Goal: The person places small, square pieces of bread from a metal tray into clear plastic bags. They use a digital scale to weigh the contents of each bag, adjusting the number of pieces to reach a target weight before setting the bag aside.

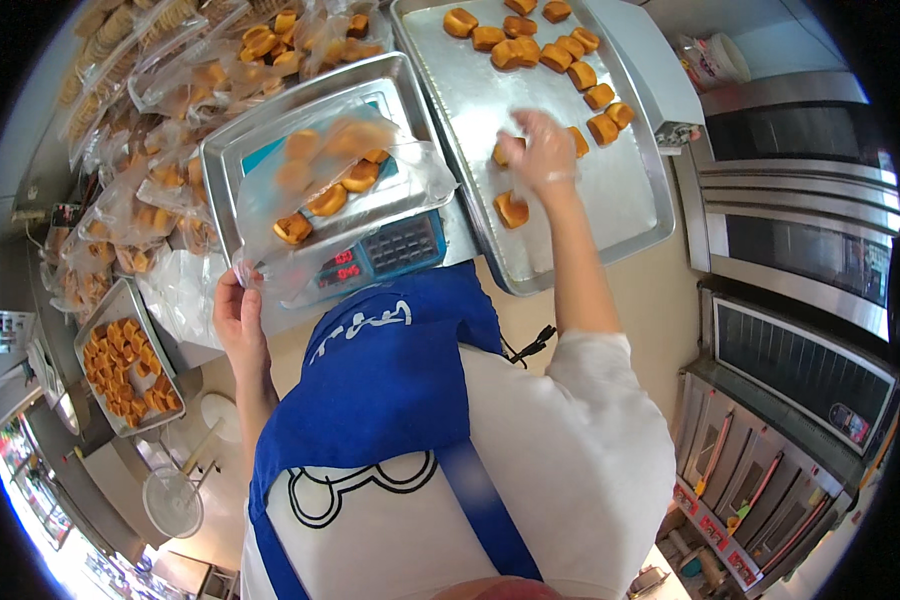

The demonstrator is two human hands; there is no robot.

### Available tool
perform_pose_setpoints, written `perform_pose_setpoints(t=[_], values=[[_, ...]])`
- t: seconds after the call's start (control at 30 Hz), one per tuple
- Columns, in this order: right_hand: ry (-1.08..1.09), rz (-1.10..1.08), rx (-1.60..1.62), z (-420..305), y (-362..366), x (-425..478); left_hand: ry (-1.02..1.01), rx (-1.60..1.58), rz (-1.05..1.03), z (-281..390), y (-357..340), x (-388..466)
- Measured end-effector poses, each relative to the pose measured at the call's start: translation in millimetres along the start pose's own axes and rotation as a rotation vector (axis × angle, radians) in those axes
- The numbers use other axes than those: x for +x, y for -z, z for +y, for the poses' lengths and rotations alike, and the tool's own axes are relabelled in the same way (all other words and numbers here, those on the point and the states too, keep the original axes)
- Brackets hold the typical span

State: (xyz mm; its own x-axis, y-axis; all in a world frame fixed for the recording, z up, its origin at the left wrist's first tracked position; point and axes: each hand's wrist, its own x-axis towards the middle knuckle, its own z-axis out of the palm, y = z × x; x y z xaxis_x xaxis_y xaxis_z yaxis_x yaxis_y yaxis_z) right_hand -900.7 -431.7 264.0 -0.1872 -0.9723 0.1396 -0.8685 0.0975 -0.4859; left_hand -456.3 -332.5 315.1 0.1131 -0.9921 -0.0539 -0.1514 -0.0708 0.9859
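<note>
My left hand [244, 315] pinches the near corner of a clear plastic bag [259, 214]. Several small golden-brown bread pieces [358, 177] lie in or under the bag; the film and blur obscure which. Beneath them is a metal tray [221, 180] resting on a blue digital scale [442, 236] with a lit red display. My right hand [544, 154], in a clear glove and blurred, hovers over a large baking tray [600, 214] with its fingers apart. One bread piece [511, 210] lies just nearer to me than that hand; others are spread toward the far end.
Filled plastic bags [172, 172] crowd the left and far left. A smaller tray of bread pieces [124, 367] sits lower left, near a round stool [174, 501]. Ovens [802, 247] line the right side. A black cable [532, 346] hangs by the table edge.
</note>
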Motion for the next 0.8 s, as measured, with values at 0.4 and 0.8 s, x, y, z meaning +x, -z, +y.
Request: perform_pose_setpoints(t=[0.4,0.8], values=[[0.215,0.116,-0.628,55,-48,152,-0.106,0.075,0.207,15,-3,-22],[0.706,-0.599,0.18,-210,2,-28,0.056,-0.231,0.209,8,-41,10]])
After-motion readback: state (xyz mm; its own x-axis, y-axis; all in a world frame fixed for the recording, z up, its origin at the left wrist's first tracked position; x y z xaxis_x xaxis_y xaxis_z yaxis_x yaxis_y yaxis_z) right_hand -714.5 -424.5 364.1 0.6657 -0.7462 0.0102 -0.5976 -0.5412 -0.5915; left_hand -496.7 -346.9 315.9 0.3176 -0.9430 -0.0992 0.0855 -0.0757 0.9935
